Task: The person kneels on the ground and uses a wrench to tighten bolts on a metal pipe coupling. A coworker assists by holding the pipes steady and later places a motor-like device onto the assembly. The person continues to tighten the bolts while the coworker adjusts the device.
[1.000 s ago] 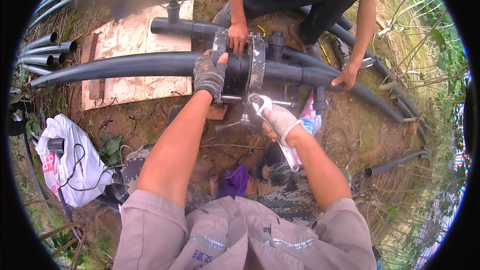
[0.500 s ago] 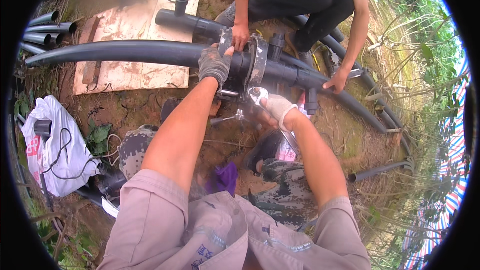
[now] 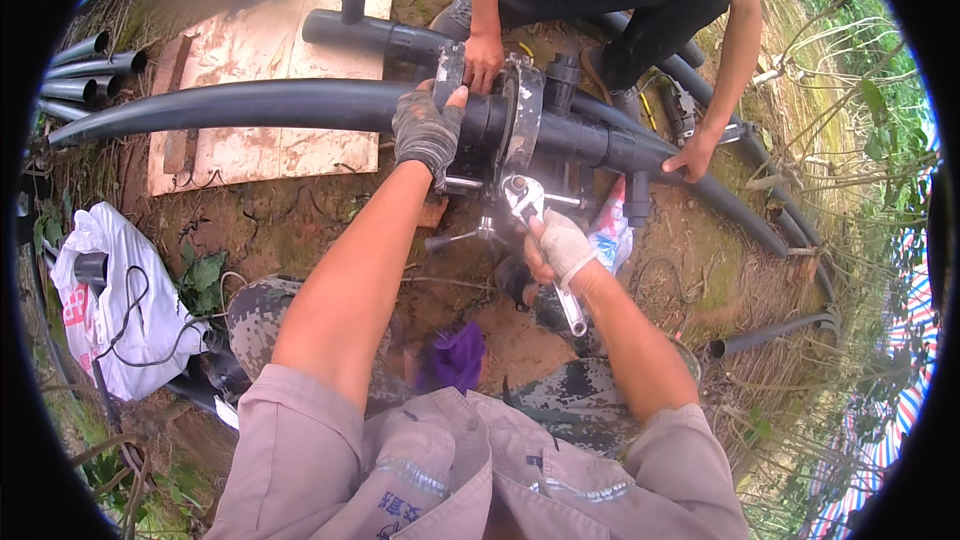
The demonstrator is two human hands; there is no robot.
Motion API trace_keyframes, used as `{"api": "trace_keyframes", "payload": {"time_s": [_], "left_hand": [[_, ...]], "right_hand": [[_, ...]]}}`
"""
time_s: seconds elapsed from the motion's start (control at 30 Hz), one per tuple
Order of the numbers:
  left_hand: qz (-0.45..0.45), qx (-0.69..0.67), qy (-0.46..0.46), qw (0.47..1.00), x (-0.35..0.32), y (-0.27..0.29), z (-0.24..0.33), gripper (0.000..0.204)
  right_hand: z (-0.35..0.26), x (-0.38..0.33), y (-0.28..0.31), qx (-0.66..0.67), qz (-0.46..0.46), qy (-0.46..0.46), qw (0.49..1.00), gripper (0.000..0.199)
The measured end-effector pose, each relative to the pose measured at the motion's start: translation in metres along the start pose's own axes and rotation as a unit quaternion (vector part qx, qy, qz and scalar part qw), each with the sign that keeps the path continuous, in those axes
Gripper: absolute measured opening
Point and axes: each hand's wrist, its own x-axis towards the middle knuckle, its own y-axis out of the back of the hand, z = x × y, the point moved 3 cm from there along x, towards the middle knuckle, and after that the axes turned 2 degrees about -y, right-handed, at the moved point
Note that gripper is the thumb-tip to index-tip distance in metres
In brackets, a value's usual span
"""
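A long black plastic pipe point(image 3: 270, 105) runs across in front of me into a clamp frame with chipped, pale-painted rings point(image 3: 524, 120). My left hand point(image 3: 428, 130), in a dark grey glove with bare fingertips, is closed over the pipe just left of the rings. My right hand point(image 3: 562, 248), in a whitish glove, grips a silver adjustable wrench point(image 3: 571, 310). Its head lies at the lower side of the right-hand ring; whether the jaws sit on a nut I cannot tell. Below the clamp hangs a metal crank handle point(image 3: 462, 237).
Across from me crouches a co-worker, one hand point(image 3: 484, 60) at the clamp top, the other point(image 3: 690, 158) on the branched black pipe point(image 3: 575, 143). A stained board point(image 3: 255, 50) lies behind the pipe. A white sack point(image 3: 130, 290) is at left, a purple cloth point(image 3: 455, 355) below.
My right hand has come down and slightly right with the wrench, whose handle end now shows clear of my forearm. My left hand stays on the pipe.
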Motion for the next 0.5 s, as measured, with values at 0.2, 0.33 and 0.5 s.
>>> {"api": "trace_keyframes", "payload": {"time_s": [0.2,0.33,0.5], "left_hand": [[-0.021,-0.011,-0.005,1.0,-0.008,0.0,0.008,0.064],[-0.039,-0.02,-0.006,0.999,0.0,0.003,0.004,0.066],[-0.051,-0.067,-0.012,0.996,0.001,-0.004,0.002,0.063]], "right_hand": [[0.05,0.047,-0.122,0.338,0.271,0.172,0.885,0.024],[0.068,0.024,-0.104,0.276,0.213,0.128,0.928,0.031],[0.037,-0.017,-0.035,0.153,0.122,0.053,0.979,0.027]]}}
